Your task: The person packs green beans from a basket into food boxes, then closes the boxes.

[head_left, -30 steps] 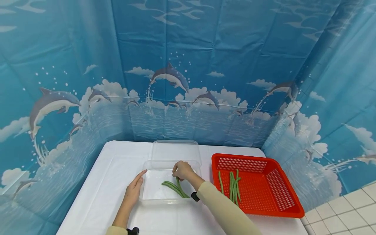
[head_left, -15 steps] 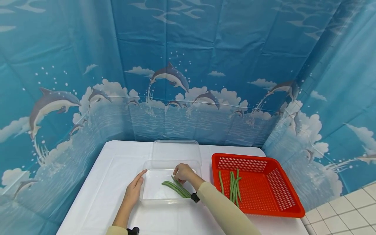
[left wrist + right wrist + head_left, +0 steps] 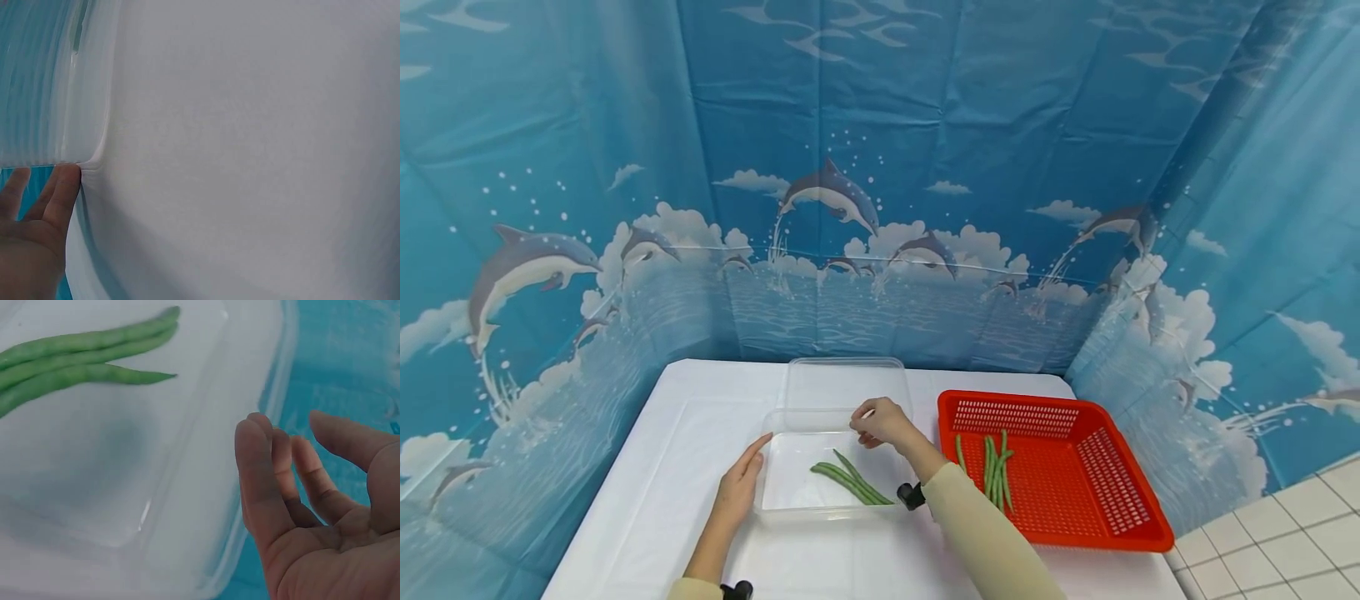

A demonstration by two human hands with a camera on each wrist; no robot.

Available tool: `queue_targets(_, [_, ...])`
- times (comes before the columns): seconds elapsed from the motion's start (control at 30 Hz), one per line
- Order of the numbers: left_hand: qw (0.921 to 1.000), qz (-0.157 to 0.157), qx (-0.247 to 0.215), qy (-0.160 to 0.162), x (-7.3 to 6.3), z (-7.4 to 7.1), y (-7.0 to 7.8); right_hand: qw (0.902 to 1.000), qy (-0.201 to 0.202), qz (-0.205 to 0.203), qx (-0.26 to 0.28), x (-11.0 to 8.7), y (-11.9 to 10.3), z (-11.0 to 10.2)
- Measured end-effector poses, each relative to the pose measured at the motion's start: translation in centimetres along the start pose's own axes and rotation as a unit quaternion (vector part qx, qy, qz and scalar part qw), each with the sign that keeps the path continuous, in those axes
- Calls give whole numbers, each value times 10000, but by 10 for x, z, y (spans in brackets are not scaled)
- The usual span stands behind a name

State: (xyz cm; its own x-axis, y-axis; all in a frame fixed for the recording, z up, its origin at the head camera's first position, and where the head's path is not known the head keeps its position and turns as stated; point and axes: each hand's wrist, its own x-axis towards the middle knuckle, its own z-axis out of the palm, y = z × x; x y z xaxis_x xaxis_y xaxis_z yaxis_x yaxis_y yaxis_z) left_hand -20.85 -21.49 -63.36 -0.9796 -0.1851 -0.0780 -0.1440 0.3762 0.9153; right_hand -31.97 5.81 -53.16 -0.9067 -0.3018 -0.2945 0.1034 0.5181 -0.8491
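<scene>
Off the beans [image 3: 87, 357], the right hand [image 3: 882, 422] has lifted.

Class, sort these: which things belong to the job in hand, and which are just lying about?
Apparently in the job:
clear container
beans inside it
red basket holding more beans
left hand
right hand

Apparently idle or background:
clear lid-like piece
dolphin sheet
tiles

The person's right sleeve [image 3: 988, 533] is plain pale yellow and covers the forearm; only the end of the matching left sleeve [image 3: 695, 589] shows. By the cuffs sit a small, rounded black right wrist camera [image 3: 912, 497] and a black left wrist camera [image 3: 737, 591]. The fingers [image 3: 255, 475] are bare.
</scene>
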Motion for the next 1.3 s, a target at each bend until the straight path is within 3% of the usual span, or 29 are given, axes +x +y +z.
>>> queue_targets(0.47, [10000,-51,-12,-66,1,-1,1,9883,894,384,1177,-30,23,-88])
queue_targets(0.8, [9999,-57,56,-63,0,0,2,9854,1208,516,1082,-54,60,-136])
queue_targets(0.97, [9999,-79,30,-96,-1,0,0,9836,1381,949,662,-65,89,-155])
queue_targets(1.3, [9999,-66,23,-110,0,-2,2,9761,1391,1560,592,-71,139,-186])
